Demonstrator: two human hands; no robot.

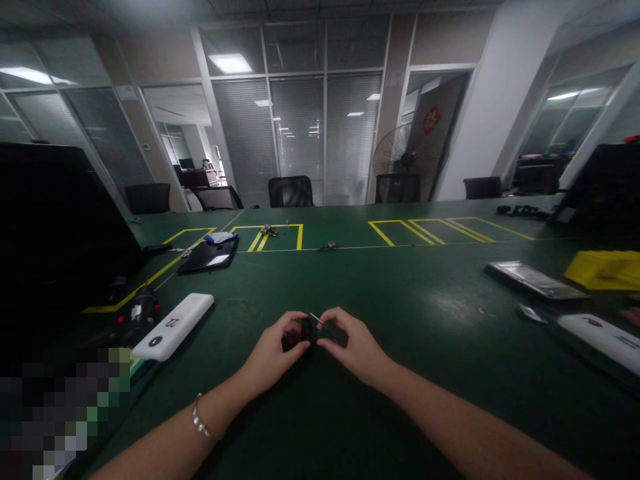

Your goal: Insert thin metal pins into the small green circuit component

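Both of my hands meet above the green table just below mid-view. My left hand (278, 343), with a silver bracelet at its wrist, curls its thumb and fingers round a small black part (307, 329). Close by on the right, my right hand (353, 340) pinches a thin, pale, rod-like piece (316, 319) that slants up towards the left hand. The rod's tip comes near the black part; whether they touch I cannot tell. Dimness and my fingers hide the exact kind of both pieces.
A white power-bank-like block (175, 325) marked 22 lies left, beside dark gear. Behind it is a black tablet-like panel (207, 259). Small metal pieces (269, 231) and another (329, 246) lie farther back. At right are a flat device (535, 280), a yellow holder (603, 270) and a white block (603, 340).
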